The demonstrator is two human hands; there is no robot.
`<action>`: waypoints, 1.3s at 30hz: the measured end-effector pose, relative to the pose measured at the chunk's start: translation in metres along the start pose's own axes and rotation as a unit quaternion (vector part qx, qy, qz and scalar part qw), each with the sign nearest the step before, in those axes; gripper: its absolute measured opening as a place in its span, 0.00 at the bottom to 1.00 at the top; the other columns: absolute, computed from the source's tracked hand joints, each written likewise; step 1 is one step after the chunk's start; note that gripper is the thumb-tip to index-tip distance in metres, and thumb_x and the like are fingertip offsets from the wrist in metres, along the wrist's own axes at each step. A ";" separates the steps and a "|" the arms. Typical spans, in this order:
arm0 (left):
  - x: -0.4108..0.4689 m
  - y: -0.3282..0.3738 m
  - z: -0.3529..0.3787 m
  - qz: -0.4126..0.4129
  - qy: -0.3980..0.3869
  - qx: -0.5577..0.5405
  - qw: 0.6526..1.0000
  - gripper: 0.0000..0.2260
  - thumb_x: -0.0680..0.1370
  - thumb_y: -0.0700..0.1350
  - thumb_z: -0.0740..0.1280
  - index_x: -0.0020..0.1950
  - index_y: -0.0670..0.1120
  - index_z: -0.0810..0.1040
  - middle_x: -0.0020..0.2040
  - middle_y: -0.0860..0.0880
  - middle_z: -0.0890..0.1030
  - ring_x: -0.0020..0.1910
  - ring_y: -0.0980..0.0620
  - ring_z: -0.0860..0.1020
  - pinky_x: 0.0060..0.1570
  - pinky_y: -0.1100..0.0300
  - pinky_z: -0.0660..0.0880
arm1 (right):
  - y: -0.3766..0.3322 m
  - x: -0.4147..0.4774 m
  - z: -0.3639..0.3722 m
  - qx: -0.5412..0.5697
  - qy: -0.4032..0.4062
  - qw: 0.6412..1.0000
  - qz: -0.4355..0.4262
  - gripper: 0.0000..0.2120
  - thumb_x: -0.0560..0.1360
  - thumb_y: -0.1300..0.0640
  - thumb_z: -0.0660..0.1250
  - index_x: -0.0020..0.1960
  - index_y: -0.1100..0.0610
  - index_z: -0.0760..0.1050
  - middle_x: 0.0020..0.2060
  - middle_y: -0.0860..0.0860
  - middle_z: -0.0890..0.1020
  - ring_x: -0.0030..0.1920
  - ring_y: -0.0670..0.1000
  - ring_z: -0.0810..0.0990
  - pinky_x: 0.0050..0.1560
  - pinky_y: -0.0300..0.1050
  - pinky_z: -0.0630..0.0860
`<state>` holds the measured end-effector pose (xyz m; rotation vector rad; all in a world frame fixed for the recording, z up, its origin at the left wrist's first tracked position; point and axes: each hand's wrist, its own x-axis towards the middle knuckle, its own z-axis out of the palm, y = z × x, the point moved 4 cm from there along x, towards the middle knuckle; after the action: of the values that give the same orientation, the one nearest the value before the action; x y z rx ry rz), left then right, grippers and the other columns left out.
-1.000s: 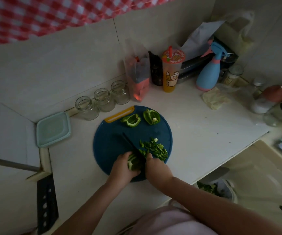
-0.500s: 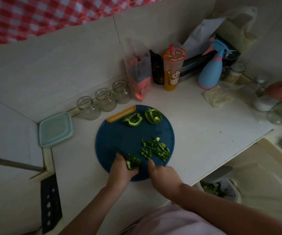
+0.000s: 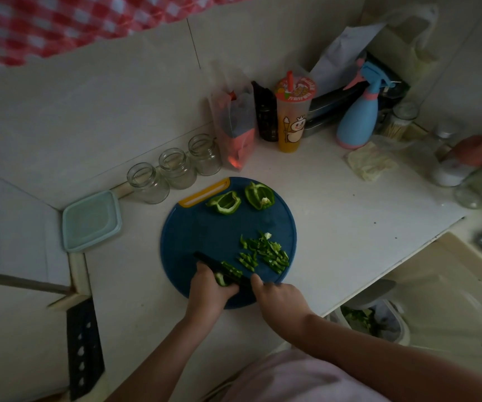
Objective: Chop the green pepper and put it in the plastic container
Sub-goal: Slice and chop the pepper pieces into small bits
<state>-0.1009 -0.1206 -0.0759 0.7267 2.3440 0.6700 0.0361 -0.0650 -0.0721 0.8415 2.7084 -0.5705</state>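
On the round blue cutting board (image 3: 199, 233), my left hand (image 3: 209, 288) grips a piece of green pepper (image 3: 222, 278) at the board's near edge. My right hand (image 3: 277, 297) holds a dark knife (image 3: 213, 264) whose blade lies across that piece, with fresh strips (image 3: 232, 269) beside it. A pile of chopped pepper (image 3: 264, 252) lies on the right side of the board. Two larger pepper pieces (image 3: 224, 202) (image 3: 259, 195) rest near the board's far edge. The lidded plastic container (image 3: 90, 220) sits in the left corner of the counter.
Three empty glass jars (image 3: 176, 168) line the wall behind the board. A plastic bag (image 3: 235, 132), a drink cup (image 3: 292, 114), a blue spray bottle (image 3: 358, 111) and other jars crowd the back right. A dark cleaver (image 3: 83, 349) lies at left. A bin (image 3: 376, 317) stands below the counter edge.
The knife has worked leftward along the held pepper piece, leaving new strips beside the blade. Both hands stayed at the board's near edge.
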 end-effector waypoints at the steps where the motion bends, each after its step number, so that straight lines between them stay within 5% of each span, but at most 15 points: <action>1: 0.000 0.000 0.000 -0.002 -0.001 -0.001 1.000 0.31 0.65 0.41 0.77 0.62 0.34 0.67 0.56 0.38 0.77 0.58 0.42 0.76 0.52 0.58 0.72 | 0.000 0.000 0.001 0.001 -0.001 1.000 0.002 0.13 0.77 0.65 0.53 0.61 0.59 0.63 0.44 0.58 0.79 0.42 0.61 0.79 0.36 0.49 0.68; 8: 0.002 -0.001 0.000 -0.008 -0.007 0.001 1.000 0.29 0.65 0.41 0.77 0.59 0.34 0.67 0.54 0.38 0.78 0.54 0.42 0.77 0.46 0.62 0.71 | 0.003 0.004 0.007 0.015 -0.015 1.000 0.005 0.14 0.77 0.64 0.53 0.62 0.59 0.62 0.30 0.50 0.64 0.34 0.58 0.72 0.35 0.49 0.67; 12: 0.004 -0.003 -0.001 -0.012 -0.010 -0.001 1.000 0.29 0.65 0.41 0.78 0.59 0.35 0.67 0.54 0.38 0.77 0.54 0.42 0.77 0.46 0.60 0.71 | 0.003 0.003 0.006 0.027 -0.021 0.999 0.007 0.14 0.77 0.64 0.53 0.62 0.58 0.61 0.29 0.50 0.63 0.40 0.61 0.79 0.35 0.49 0.67; 18: 0.008 -0.003 0.001 -0.007 -0.028 0.001 1.000 0.28 0.65 0.42 0.78 0.57 0.36 0.66 0.54 0.40 0.77 0.53 0.43 0.77 0.45 0.61 0.72 | 0.002 0.003 0.005 0.062 -0.038 0.997 0.024 0.13 0.77 0.64 0.54 0.61 0.59 0.61 0.42 0.58 0.79 0.41 0.61 0.79 0.38 0.51 0.72; 39: 0.007 -0.001 -0.001 0.025 -0.068 -0.026 0.997 0.26 0.66 0.45 0.78 0.51 0.44 0.62 0.47 0.50 0.74 0.44 0.53 0.74 0.37 0.69 0.67 | -0.024 0.036 -0.004 0.084 -0.054 0.994 0.046 0.16 0.77 0.65 0.56 0.64 0.61 0.60 0.50 0.60 0.79 0.48 0.62 0.80 0.40 0.50 0.69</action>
<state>-0.1061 -0.1173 -0.0786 0.7859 2.1826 0.6796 -0.0077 -0.0637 -0.0741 0.9412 2.5361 -0.8081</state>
